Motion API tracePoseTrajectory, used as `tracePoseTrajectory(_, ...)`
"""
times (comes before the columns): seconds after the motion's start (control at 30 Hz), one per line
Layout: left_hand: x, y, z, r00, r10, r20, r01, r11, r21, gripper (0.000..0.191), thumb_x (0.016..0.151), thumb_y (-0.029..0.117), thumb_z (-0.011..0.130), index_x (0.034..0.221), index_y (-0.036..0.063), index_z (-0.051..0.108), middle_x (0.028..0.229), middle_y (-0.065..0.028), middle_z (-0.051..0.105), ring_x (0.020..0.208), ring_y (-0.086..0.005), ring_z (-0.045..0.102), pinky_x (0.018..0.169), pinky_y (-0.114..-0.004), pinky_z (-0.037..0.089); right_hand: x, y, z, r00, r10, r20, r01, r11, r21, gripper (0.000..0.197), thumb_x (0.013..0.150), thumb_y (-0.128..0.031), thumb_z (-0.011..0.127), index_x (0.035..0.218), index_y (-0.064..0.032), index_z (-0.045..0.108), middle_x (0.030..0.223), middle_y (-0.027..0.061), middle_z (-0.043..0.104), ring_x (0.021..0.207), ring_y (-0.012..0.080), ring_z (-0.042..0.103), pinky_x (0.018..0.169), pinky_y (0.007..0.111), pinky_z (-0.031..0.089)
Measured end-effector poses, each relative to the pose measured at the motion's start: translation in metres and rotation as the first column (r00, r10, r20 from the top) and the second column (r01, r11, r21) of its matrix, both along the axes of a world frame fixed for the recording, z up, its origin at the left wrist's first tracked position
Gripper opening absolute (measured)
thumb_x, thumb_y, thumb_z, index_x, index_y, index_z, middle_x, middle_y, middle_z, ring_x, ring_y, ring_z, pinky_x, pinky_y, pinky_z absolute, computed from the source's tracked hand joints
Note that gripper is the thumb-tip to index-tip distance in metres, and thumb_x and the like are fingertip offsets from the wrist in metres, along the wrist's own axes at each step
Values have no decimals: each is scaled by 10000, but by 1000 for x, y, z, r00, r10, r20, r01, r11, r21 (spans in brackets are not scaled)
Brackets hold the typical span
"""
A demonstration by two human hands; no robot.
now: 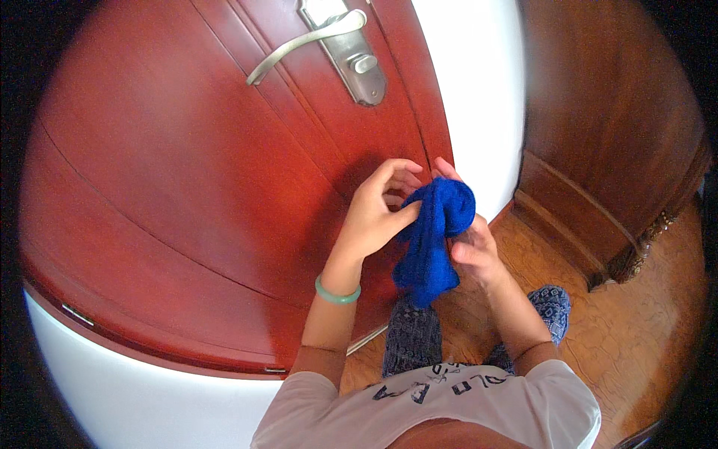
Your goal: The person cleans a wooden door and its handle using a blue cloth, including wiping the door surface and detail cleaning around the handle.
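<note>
A bright blue knitted cloth [429, 241] hangs between my two hands in front of the door. Its upper right part is coiled into a roll, and a loose end droops below. My left hand [373, 207] pinches the left side of the cloth, thumb in front, fingers curled above and partly hidden. Behind and to the right of the roll, my right hand [477, 250] supports it, with fingertips showing above and the thumb apart from the cloth below. A pale green bangle [337, 293] circles my left wrist.
The red wooden door [185, 185] fills the left side, with a metal lever handle [308, 39] and lock turn [363, 63] above my hands. Dark brown wooden furniture [606, 112] stands at right on the wood-look floor [611, 337]. My patterned trouser legs and a patterned shoe [549, 308] are below.
</note>
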State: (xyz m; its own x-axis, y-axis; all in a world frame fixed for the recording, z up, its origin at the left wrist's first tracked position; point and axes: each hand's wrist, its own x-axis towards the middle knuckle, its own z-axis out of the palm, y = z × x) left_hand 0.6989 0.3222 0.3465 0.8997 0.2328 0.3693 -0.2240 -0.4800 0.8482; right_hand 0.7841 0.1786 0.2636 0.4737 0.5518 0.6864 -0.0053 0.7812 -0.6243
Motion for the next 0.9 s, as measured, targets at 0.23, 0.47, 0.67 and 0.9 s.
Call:
tracePoseTrajectory(0.23,-4,2,94,225,28,974,-943,257,211,417,833,148,671,1217,25,568,1079,-100,598,1028,-280,536,962,-416,383,8,58,47,517,-698,495,833,544,-104,311,873,-184,635,1043,41,505,1159,289,451,859,492,546,741,501,493)
tracePoseTrajectory(0.47,19,30,131,447,1,894,-881,175,440,278,907,167,617,1161,58,641,1025,-89,594,989,-225,555,906,-364,408,33,92,81,321,-817,479,931,364,-5,277,735,-65,645,1007,-77,596,1155,237,487,897,402,595,670,476,533)
tracePoseTrajectory(0.67,27,30,135,368,-56,928,-880,301,367,154,922,76,591,1013,48,711,954,-73,601,882,-164,562,760,-262,447,40,95,104,142,-873,467,968,222,120,185,753,-89,594,927,-87,656,1089,209,523,908,344,592,637,420,547)
tracePoseTrajectory(0.9,31,33,129,331,-64,942,-899,282,335,148,920,78,601,1009,45,714,920,-54,585,843,-144,544,727,-251,439,41,98,79,131,-869,476,963,227,148,170,750,-100,588,903,-97,663,997,179,509,871,318,577,623,401,542)
